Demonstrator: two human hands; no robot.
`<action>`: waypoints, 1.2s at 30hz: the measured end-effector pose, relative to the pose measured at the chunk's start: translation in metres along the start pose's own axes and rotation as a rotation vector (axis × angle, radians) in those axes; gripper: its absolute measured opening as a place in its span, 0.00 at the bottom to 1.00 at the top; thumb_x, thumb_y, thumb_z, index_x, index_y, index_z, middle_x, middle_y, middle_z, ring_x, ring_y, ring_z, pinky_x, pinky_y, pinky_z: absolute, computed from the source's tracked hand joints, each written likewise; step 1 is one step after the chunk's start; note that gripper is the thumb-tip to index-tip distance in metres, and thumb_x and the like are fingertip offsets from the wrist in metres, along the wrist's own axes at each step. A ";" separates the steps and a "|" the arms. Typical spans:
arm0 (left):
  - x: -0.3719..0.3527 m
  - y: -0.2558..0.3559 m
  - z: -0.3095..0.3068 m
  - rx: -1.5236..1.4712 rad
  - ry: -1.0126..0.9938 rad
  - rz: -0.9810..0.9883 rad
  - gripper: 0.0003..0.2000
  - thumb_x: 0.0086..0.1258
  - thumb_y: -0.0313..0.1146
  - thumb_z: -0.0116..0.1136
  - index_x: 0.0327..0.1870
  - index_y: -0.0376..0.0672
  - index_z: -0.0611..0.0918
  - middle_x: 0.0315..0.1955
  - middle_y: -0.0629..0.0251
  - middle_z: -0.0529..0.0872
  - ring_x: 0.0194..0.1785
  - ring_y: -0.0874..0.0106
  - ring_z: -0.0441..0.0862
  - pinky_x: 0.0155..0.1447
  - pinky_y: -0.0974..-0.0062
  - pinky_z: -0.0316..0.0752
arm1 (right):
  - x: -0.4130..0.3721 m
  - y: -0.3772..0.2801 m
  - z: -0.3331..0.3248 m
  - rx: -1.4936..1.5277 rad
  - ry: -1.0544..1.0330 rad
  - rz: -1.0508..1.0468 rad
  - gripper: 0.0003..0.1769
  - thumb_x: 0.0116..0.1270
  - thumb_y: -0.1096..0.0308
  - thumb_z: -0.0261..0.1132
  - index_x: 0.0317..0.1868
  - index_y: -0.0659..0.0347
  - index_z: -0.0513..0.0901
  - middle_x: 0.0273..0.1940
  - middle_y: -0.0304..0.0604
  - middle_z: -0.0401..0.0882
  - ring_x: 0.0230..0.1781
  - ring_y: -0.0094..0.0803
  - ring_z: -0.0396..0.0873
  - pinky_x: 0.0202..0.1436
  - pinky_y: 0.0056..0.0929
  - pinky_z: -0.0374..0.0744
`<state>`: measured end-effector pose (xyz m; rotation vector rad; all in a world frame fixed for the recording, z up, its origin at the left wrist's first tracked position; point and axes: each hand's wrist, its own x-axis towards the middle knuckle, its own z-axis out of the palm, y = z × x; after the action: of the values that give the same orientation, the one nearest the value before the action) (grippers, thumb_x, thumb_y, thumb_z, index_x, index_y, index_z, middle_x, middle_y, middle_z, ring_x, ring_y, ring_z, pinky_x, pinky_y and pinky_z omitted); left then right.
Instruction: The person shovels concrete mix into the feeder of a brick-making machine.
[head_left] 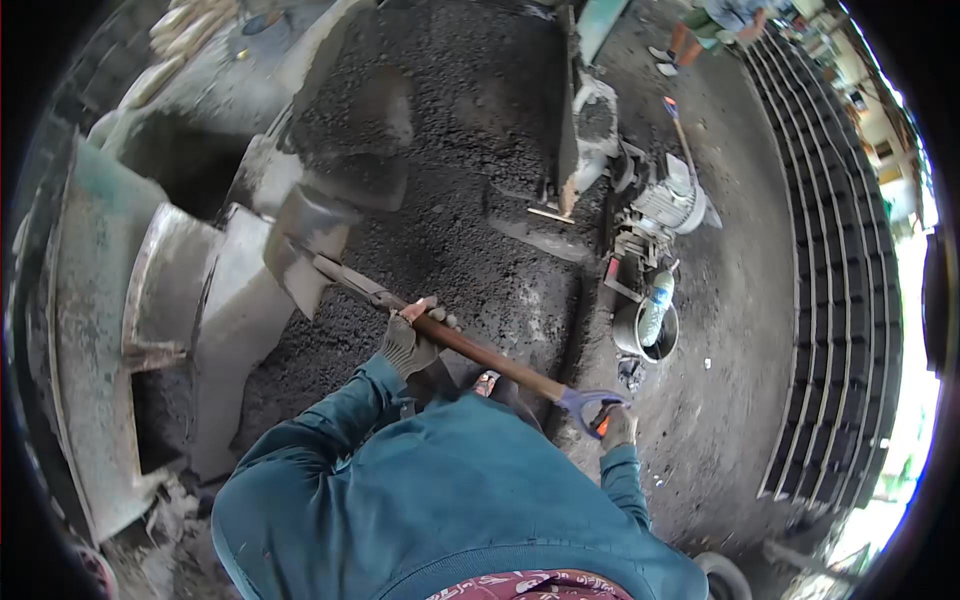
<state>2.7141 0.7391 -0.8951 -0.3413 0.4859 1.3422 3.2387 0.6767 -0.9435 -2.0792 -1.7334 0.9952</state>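
Observation:
A shovel (480,352) with a wooden shaft lies slantwise across the view in front of me. My left hand (415,335), in a knitted glove with bare fingertips, is wrapped round the shaft partway along. My right hand (618,426) grips the orange bar of the purple D-shaped handle (578,400). At the far left end, the metal blade (308,240) overlaps the pale edge of a metal chute (245,265). Dark, crumbly material (430,250) covers the floor of the pit under and beyond the shaft.
Right of the pit stand a motor (668,205) and a bucket (660,345) holding a plastic bottle (655,308). Another shovel (684,140) leans behind the motor. Dark stacked racks (830,260) line the right side. A person (700,30) is at the top right.

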 end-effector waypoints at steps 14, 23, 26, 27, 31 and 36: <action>0.293 0.148 -0.121 0.101 0.345 0.152 0.08 0.75 0.37 0.60 0.42 0.46 0.74 0.30 0.62 0.76 0.26 0.61 0.78 0.33 0.51 0.76 | 0.097 -0.283 0.164 1.172 -0.021 0.880 0.09 0.72 0.65 0.65 0.32 0.56 0.78 0.24 0.38 0.75 0.22 0.37 0.76 0.32 0.40 0.81; 0.432 0.290 -0.073 0.312 0.147 0.223 0.10 0.76 0.40 0.57 0.41 0.46 0.73 0.28 0.61 0.75 0.29 0.62 0.78 0.34 0.53 0.75 | 0.274 -0.439 0.274 -0.312 -0.097 -0.533 0.26 0.58 0.76 0.69 0.59 0.66 0.80 0.50 0.55 0.85 0.54 0.51 0.82 0.58 0.42 0.81; 0.426 0.252 -0.067 0.314 0.225 0.180 0.09 0.77 0.40 0.55 0.40 0.46 0.72 0.26 0.61 0.74 0.29 0.62 0.77 0.34 0.53 0.75 | 0.257 -0.382 0.268 0.220 -0.170 -0.187 0.22 0.60 0.75 0.68 0.57 0.66 0.80 0.46 0.53 0.85 0.49 0.45 0.83 0.55 0.39 0.81; 0.418 0.231 -0.064 0.316 0.257 0.161 0.09 0.77 0.40 0.55 0.40 0.46 0.72 0.26 0.61 0.73 0.29 0.62 0.77 0.34 0.53 0.75 | 0.245 -0.358 0.264 0.532 -0.221 0.038 0.19 0.63 0.74 0.66 0.55 0.64 0.80 0.44 0.50 0.85 0.47 0.43 0.83 0.53 0.38 0.82; 0.377 0.149 -0.040 0.412 0.418 0.054 0.09 0.78 0.39 0.52 0.39 0.46 0.71 0.24 0.61 0.72 0.28 0.62 0.76 0.34 0.54 0.74 | 0.186 -0.353 0.211 1.417 -0.132 0.608 0.05 0.73 0.69 0.58 0.45 0.59 0.79 0.36 0.42 0.81 0.36 0.35 0.81 0.47 0.37 0.82; 0.316 0.077 -0.002 0.498 0.483 -0.115 0.09 0.79 0.38 0.50 0.37 0.46 0.70 0.21 0.61 0.71 0.28 0.63 0.75 0.34 0.54 0.73 | 0.125 -0.353 0.138 1.100 0.068 0.407 0.07 0.68 0.71 0.65 0.44 0.61 0.79 0.36 0.39 0.82 0.33 0.31 0.81 0.37 0.32 0.80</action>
<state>2.6862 1.0189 -1.0582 -0.2709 1.1605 0.9784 2.8875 0.8539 -0.8780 -1.6308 -0.4419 1.4862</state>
